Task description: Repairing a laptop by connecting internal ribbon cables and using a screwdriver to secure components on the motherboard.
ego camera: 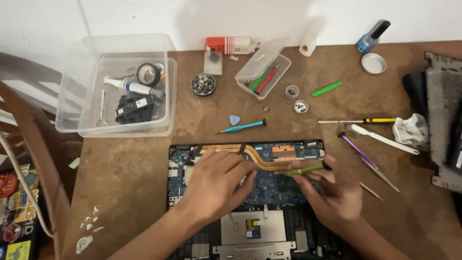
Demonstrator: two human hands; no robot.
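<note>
Both your hands sit on the open laptop [202,154]: left hand [216,180] flat, fingers together; right hand [334,192] pinches a green screwdriver [305,169]. Blue screwdriver [243,127] and purple tweezers [368,161] lie nearby.

Opened laptop [250,192] at table [125,192] front centre; plastic bin [118,86] behind-left holding tape roll [148,73]; screw dish [203,84] right of it; screwdriver [243,127] between dish and laptop.

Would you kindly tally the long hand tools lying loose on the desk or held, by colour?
Green: 2, one in the right hand at, one loose
Blue: 1
Yellow-black: 1
Purple: 1
White: 1
Total: 6
</note>
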